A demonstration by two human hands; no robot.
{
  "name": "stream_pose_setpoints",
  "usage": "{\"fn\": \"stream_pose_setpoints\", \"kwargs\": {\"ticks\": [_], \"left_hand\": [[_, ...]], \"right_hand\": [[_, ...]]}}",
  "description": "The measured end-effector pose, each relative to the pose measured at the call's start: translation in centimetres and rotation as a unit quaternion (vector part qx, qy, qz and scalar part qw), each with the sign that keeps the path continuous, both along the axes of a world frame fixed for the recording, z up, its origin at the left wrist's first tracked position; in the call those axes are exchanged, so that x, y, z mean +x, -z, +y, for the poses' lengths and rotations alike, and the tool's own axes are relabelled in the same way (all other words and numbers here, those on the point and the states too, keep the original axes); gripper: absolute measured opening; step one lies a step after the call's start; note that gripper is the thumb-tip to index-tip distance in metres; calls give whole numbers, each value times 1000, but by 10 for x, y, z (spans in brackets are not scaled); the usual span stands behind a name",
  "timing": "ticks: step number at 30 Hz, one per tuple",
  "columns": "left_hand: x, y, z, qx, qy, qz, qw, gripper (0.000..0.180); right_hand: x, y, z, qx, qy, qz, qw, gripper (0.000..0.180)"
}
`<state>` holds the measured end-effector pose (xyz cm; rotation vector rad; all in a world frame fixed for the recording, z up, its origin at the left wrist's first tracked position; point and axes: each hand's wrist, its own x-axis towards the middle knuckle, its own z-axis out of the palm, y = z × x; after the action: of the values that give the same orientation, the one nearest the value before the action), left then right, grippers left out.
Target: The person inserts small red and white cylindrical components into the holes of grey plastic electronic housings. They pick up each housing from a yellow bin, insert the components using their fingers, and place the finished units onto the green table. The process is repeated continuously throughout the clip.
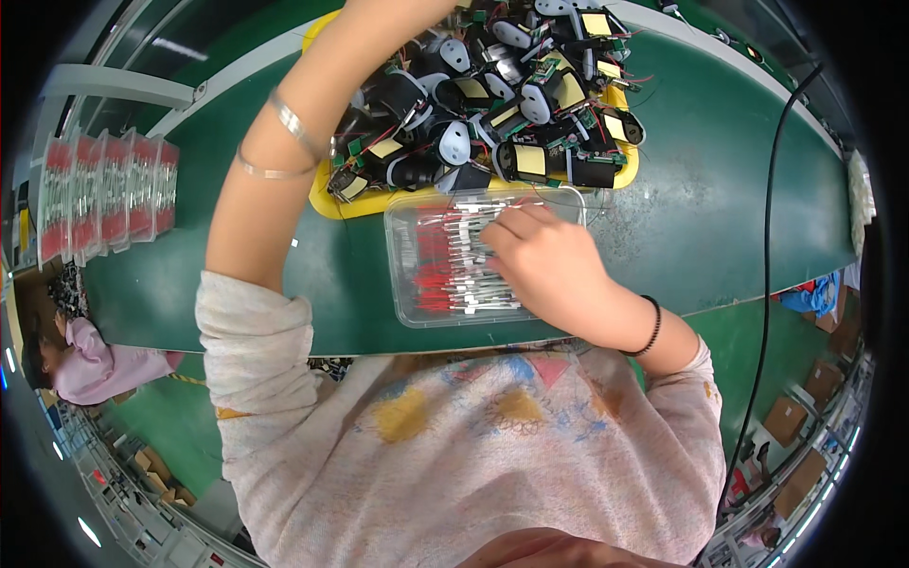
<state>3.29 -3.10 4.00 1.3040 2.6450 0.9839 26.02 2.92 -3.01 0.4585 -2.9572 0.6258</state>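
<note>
My right hand (542,257) is over a clear plastic box (401,270) on the table in front of me. Its fingers are curled and closed, with the fingertips down among red and white wire leads (437,270) that lie side by side in the box. Whatever the fingertips grip is hidden. Over the far side reaches my left forearm (284,170), with two metal bangles on it. The left hand lies beyond the top edge of the picture. Behind the box stands a yellow tray (331,205) heaped with black-cased parts (454,142) bearing grey caps, green circuit boards and thin wires.
Several clear packs of red and white leads (109,194) stand at the table's left end. A black cable (769,218) hangs down on the right side. Another person in a pink top (109,364) is at the far left. Cardboard boxes (786,419) stand on the floor at right.
</note>
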Motion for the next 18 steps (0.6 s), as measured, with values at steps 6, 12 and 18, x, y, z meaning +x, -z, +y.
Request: {"fn": "stream_pose_setpoints", "kwargs": {"ticks": [6,12,18], "left_hand": [[44,-1,-46,289,18,-75,954,29],[71,11,-78,424,137,-240,862,56],[77,10,-80,398,195,-104,890,52]], "right_hand": [[-4,-2,-6,8,-32,33,999,20],[-18,-59,25,-258,-101,-66,958,8],[-40,-91,41,-357,-115,-91,923,8]]}}
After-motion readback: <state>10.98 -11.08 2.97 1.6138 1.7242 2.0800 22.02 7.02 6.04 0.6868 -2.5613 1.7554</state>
